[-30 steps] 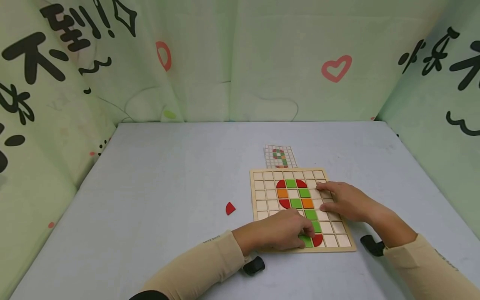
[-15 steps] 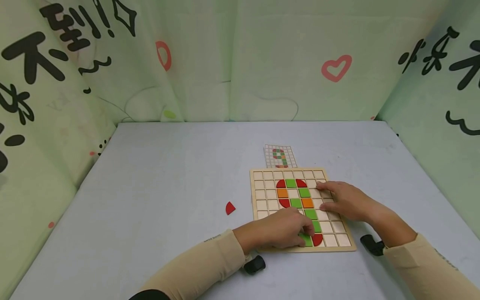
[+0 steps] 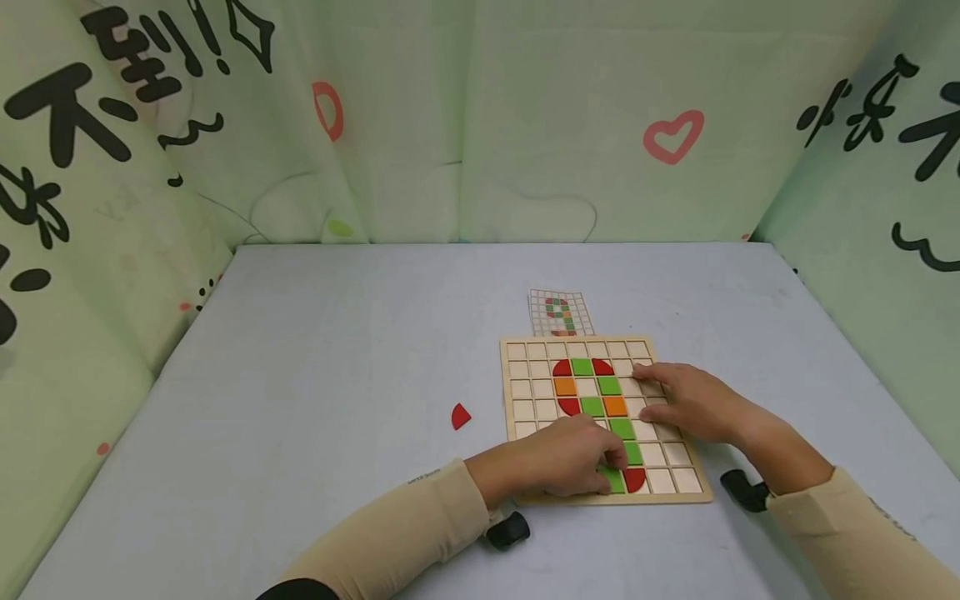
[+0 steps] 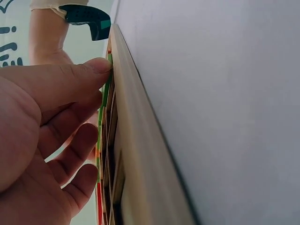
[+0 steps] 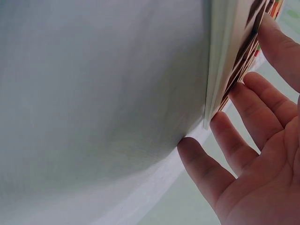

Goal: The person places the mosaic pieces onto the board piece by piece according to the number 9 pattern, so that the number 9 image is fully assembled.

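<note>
A wooden grid board point(image 3: 675, 499) lies flat on the table, with green, orange and red tiles set in some of its cells. My left hand point(image 3: 562, 458) reaches over the lower left of the board. Its thumb and index finger pinch a green square tile point(image 3: 612, 481) in the bottom row, beside a red rounded tile point(image 3: 635, 481). In the left wrist view, the thumb point(image 4: 86, 70) touches green at the board's edge. My right hand point(image 3: 693, 402) rests with spread fingers on the board's right side. The left hand hides several lower-left cells.
A loose red quarter-round tile point(image 3: 461, 417) lies on the white table point(image 3: 337, 375) left of the board. Behind the board, a printed pattern card point(image 3: 537, 317) is partly tucked under its far edge. Printed green curtains point(image 3: 525, 125) stand around the table.
</note>
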### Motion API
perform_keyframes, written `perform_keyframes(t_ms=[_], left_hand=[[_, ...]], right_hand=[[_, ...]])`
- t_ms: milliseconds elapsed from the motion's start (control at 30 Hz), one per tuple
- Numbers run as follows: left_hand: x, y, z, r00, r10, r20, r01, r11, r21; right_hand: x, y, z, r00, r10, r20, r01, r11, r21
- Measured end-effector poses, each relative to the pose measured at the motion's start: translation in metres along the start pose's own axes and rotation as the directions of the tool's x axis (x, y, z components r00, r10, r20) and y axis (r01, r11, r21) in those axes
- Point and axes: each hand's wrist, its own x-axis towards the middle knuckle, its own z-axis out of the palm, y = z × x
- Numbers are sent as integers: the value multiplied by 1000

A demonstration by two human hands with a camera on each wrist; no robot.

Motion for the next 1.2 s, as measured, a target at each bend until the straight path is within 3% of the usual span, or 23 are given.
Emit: perform_keyframes(t_ms=[200, 600, 833, 1200], left_hand=[[-3, 0, -1, 1000, -8, -10, 8, 1000, -17], [-17, -8, -14, 993, -96, -64, 92, 994, -62], [-40, -21, -22, 985, -139, -100, 126, 983, -132], [-79, -46, -34, 960, -217, -175, 182, 963, -200]], right_hand=[[0, 0, 0, 1000, 0, 0, 0, 1000, -1], [-1, -1, 0, 1000, 24, 2, -24, 1000, 2], [-1, -3, 1, 999, 35, 12, -35, 999, 16], [0, -4, 2, 1000, 30, 4, -30, 1000, 1]])
